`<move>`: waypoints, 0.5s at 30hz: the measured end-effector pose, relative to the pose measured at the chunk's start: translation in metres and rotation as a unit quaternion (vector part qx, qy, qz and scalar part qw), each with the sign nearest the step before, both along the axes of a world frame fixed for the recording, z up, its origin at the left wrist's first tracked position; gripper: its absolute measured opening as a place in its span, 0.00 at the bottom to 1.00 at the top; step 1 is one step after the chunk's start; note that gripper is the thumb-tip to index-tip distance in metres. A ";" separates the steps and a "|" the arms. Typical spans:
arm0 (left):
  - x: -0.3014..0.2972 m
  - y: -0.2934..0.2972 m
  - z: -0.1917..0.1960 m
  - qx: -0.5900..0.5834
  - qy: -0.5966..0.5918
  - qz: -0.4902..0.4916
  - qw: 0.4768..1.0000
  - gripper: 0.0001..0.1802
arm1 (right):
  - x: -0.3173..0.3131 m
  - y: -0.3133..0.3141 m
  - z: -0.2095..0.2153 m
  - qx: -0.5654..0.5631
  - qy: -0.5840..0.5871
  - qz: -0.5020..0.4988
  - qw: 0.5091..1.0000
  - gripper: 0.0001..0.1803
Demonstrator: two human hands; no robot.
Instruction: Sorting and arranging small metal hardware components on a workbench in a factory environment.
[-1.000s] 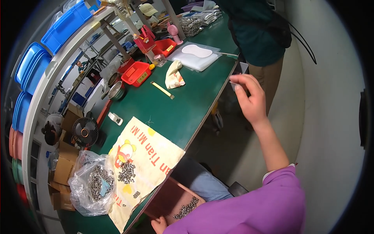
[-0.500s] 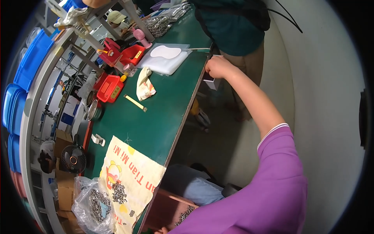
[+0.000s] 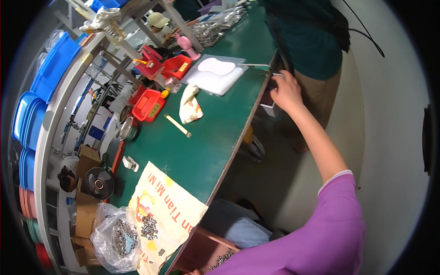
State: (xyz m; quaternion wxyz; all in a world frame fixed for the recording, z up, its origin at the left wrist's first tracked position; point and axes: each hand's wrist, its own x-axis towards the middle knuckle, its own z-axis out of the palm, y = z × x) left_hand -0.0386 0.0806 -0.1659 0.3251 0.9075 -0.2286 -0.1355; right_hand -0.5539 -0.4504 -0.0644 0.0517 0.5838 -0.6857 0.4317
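Under the worktop's (image 3: pixel 215 123) front edge, the left hand (image 3: pixel 195 272), grip mostly hidden, is at a pink basket (image 3: pixel 198 250) perhaps kept there so its metal pieces (image 3: pixel 223 259) stay reachable, while farther along the right hand (image 3: pixel 288 93), hold unclear, bends over a drawer-like white box (image 3: pixel 270 109).

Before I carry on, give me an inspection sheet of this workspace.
Surface: green tabletop, printed cloth at the near end.
Work items: small metal pieces heaped on the cloth; more in the clear bag and pink basket.
Clutter: yellow strip, crumpled cloth, red trays.
Hands: right hand at the pale box by the table edge, contact unclear; left hand mostly out of frame, near the basket.
Cables: black cable before the wall.
Surroundings: person in dark green beside the table; blue bins on the left.
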 end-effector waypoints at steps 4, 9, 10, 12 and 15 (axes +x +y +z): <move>-0.004 0.003 0.000 0.002 0.014 -0.017 1.000 0.17 | -0.014 0.001 -0.036 0.065 -0.253 -0.028 0.965 0.54; -0.009 0.014 -0.001 0.002 0.038 -0.013 0.999 0.17 | -0.012 0.015 -0.021 0.119 -0.526 0.093 0.837 0.61; -0.008 0.013 -0.003 -0.011 0.052 0.001 0.999 0.17 | -0.016 0.019 -0.021 0.117 -0.514 0.072 0.847 0.62; -0.015 0.007 0.006 0.025 0.020 -0.008 0.999 0.17 | -0.032 0.028 -0.022 0.131 -0.505 0.072 0.850 0.62; 0.032 0.046 -0.074 -0.050 -0.030 0.046 0.997 0.16 | -0.047 0.042 -0.009 0.160 -0.520 0.088 0.834 0.64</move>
